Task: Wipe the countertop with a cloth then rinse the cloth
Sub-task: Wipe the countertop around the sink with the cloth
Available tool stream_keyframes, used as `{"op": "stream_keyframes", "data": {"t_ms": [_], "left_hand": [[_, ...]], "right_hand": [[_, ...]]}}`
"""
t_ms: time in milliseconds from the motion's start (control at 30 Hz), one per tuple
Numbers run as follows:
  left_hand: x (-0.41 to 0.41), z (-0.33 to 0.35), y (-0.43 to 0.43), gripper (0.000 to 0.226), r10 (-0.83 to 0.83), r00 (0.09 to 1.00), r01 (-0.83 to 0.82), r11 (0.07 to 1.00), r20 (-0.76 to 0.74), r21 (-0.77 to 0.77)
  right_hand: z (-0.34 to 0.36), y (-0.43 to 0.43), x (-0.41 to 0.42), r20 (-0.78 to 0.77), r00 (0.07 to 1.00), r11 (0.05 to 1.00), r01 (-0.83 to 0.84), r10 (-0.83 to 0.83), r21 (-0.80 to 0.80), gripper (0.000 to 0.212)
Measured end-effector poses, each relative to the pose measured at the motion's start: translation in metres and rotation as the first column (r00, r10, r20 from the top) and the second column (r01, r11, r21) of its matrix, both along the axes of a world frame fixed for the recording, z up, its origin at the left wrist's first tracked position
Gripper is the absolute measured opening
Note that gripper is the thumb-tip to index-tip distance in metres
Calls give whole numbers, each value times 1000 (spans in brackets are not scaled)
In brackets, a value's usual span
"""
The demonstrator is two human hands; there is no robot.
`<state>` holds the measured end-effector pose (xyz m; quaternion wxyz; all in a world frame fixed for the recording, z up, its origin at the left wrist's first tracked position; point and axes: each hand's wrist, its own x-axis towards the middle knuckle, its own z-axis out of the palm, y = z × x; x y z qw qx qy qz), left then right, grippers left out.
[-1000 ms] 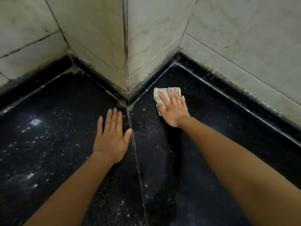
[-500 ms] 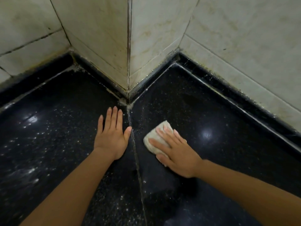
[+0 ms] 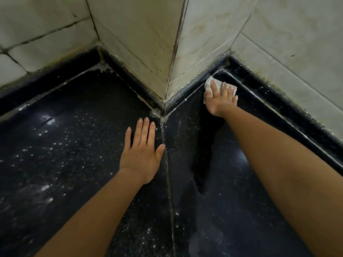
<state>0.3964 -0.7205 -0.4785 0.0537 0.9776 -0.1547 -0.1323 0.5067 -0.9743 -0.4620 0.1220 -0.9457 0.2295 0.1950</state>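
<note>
The black speckled countertop point(image 3: 74, 154) fills the lower view. A seam runs down its middle from a jutting tiled wall corner. My right hand point(image 3: 220, 100) presses flat on a small pale cloth point(image 3: 209, 83), far back in the right-hand nook where the counter meets the wall. Most of the cloth is hidden under my fingers. My left hand point(image 3: 142, 153) lies flat and spread on the counter just left of the seam, holding nothing.
Cream wall tiles point(image 3: 141, 34) with dark grout rise behind the counter. The tiled corner point(image 3: 167, 86) juts toward me between my hands. A raised black edge strip point(image 3: 278, 115) runs along the right wall. Pale specks and smears dot the left part of the counter.
My right hand has slid the cloth from near the seam away from me, into the back right nook. My left hand has stayed flat in the same spot.
</note>
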Motion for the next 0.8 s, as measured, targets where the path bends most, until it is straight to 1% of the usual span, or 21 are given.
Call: {"op": "stream_keyframes", "data": {"t_ms": [100,167,300,400,533,600,667,733,800], "left_hand": [[0,0,1,68,-7,1000,7,1000,-2,5],[1,0,1,67,-6,1000,6,1000,-9,1],[0,4,0,66,-10,999,11,1000,-38,3],[1,5,-1,65,1,998,-1,1000,-68,1],[0,5,-2,63,9,996,-10,1000,-83,-6],[0,5,-1,61,10,997,-12,1000,-81,-15],[-1,4,0,60,11,997,-13,1000,-76,-26],[-1,3,0,61,13,998,-15,999,-69,-35],[-1,2,1,60,11,998,-13,999,-60,-33]], "right_hand": [[5,11,5,-40,999,999,29,-30,-16,57],[5,20,-7,-34,999,1000,-6,6,-16,57],[3,48,-43,-23,986,987,-164,164,-3,58],[4,64,-67,-27,954,954,-299,299,9,57],[8,70,-99,-19,871,870,-488,490,75,56],[8,67,-120,12,826,820,-561,563,114,55],[8,59,-146,48,778,769,-628,627,119,54],[10,49,-172,51,713,705,-700,700,116,54],[12,37,-189,7,615,610,-784,789,113,52]]}}
